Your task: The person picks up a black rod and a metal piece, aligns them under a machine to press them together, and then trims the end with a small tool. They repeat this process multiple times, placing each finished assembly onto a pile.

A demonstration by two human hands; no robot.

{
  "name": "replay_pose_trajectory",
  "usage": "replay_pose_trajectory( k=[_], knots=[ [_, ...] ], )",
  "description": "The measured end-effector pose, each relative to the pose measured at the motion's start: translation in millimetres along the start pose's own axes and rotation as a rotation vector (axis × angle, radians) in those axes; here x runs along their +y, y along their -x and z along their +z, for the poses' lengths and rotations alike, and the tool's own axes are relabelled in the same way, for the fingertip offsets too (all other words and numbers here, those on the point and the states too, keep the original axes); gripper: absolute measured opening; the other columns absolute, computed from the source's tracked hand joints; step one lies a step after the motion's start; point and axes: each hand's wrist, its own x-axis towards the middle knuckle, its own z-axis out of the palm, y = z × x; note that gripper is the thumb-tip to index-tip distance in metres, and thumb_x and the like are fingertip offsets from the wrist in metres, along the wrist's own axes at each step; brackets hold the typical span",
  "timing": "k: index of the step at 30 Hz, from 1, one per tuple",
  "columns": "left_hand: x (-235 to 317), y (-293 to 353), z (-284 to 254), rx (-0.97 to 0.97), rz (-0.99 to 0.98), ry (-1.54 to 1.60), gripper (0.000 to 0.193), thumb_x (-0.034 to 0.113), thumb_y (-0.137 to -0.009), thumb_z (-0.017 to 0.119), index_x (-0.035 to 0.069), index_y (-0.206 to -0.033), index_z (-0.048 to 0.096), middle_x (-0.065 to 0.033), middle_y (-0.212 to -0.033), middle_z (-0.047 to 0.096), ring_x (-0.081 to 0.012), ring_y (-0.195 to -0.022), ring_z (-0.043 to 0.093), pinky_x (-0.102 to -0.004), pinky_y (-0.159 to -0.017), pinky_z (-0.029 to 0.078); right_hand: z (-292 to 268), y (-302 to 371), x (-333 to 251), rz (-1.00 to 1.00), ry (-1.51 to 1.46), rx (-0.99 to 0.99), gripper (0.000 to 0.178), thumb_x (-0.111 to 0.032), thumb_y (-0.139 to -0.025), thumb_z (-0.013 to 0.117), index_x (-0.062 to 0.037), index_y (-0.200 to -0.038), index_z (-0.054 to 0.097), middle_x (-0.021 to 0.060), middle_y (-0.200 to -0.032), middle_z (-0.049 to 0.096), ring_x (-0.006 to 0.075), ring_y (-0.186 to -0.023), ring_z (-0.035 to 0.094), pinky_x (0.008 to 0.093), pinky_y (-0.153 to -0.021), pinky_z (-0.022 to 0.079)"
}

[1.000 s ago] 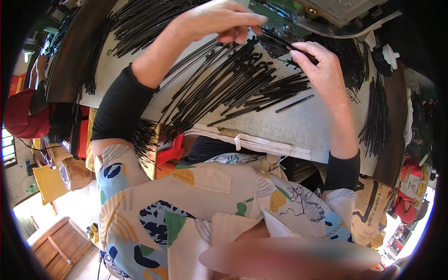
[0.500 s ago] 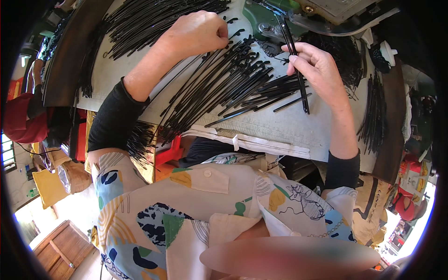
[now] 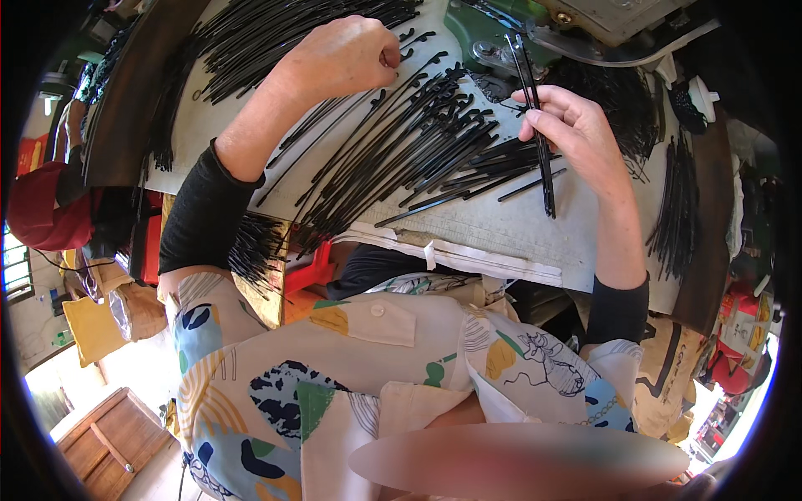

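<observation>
Pale grey, the worktop (image 3: 501,224) spreads wide in the head view, with brown edging (image 3: 138,100) bending up its left side and a white strip (image 3: 476,261) running along the near edge. Off to the far left there's a person in dark red (image 3: 40,210), and down in the corner a brown wooden panel (image 3: 110,442).

Now to the hands, and they're well apart! Right hand (image 3: 572,125), over the right half of the table: thumb and fingers pinch a couple of thin black strips (image 3: 547,179), standing steeply, top ends beside the green machine base (image 3: 469,33), lower ends to the right of the loose lengths on the worktop. Across to the left hand (image 3: 351,57), fingers curled in, between the big upper-left pile (image 3: 276,50) and the knobbed ends of the middle fan (image 3: 388,163); whether anything sits in those fingertips, I can't tell.

Black stock everywhere: that fan slants across the centre, a dark tangle (image 3: 614,104) lies behind the right hand, and another bundle (image 3: 673,209) runs down the right side. Black sleeve covers (image 3: 200,221) wrap both arms, over a patterned shirt (image 3: 351,355).
</observation>
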Motion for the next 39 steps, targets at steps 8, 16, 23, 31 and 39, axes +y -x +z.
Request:
replay_pose_trajectory(
  k=[8,16,23,31,39],
  knots=[
    [4,-1,2,-0.007,-0.003,-0.029,0.021,0.015,-0.07,0.058,0.0,-0.082,0.066,-0.0138,-0.075,0.065,-0.0258,-0.069,0.063,-0.0326,-0.066,0.049,0,1,-1,0.046,-0.111,-0.041,0.028,-0.018,-0.084,0.054,-0.0015,-0.106,0.06,0.0002,-0.067,0.061,0.0033,-0.056,0.045,0.0186,-0.051,0.034],
    [29,-24,4,-0.041,-0.16,0.671,0.02,0.019,-0.083,0.058,0.0,-0.088,0.063,-0.0042,-0.066,0.062,-0.0087,-0.053,0.06,-0.0202,-0.047,0.045,14,3,-3,0.127,-0.231,-0.109,0.037,-0.021,-0.085,0.052,-0.0007,-0.116,0.051,0.0023,-0.065,0.059,0.0059,-0.056,0.053,0.0165,-0.044,0.037],
    [51,-40,27,0.101,-0.138,0.992,0.024,0.02,-0.086,0.058,0.001,-0.1,0.063,-0.0041,-0.071,0.061,-0.0025,-0.042,0.045,-0.0155,-0.034,0.031,17,5,-4,0.138,-0.326,-0.112,0.032,-0.019,-0.082,0.057,0.0002,-0.107,0.051,0.008,-0.071,0.062,0.01,-0.057,0.057,0.0208,-0.046,0.044],
    [59,-37,27,0.063,-0.084,1.175,0.024,0.018,-0.085,0.057,0.001,-0.102,0.063,-0.0043,-0.075,0.061,-0.0034,-0.047,0.042,-0.0168,-0.038,0.031,16,2,-3,0.1,-0.366,-0.087,0.033,-0.019,-0.082,0.056,0.0007,-0.107,0.051,0.0082,-0.071,0.062,0.01,-0.057,0.057,0.0208,-0.047,0.044],
    [61,-41,34,0.139,-0.031,1.095,0.024,0.016,-0.084,0.058,0.0,-0.101,0.063,-0.0016,-0.069,0.059,-0.0028,-0.049,0.043,-0.0179,-0.042,0.034,20,-1,-2,0.098,-0.465,-0.062,0.034,-0.019,-0.083,0.056,0.0006,-0.109,0.05,0.0084,-0.073,0.062,0.0104,-0.058,0.058,0.0205,-0.048,0.046]
  ],
)
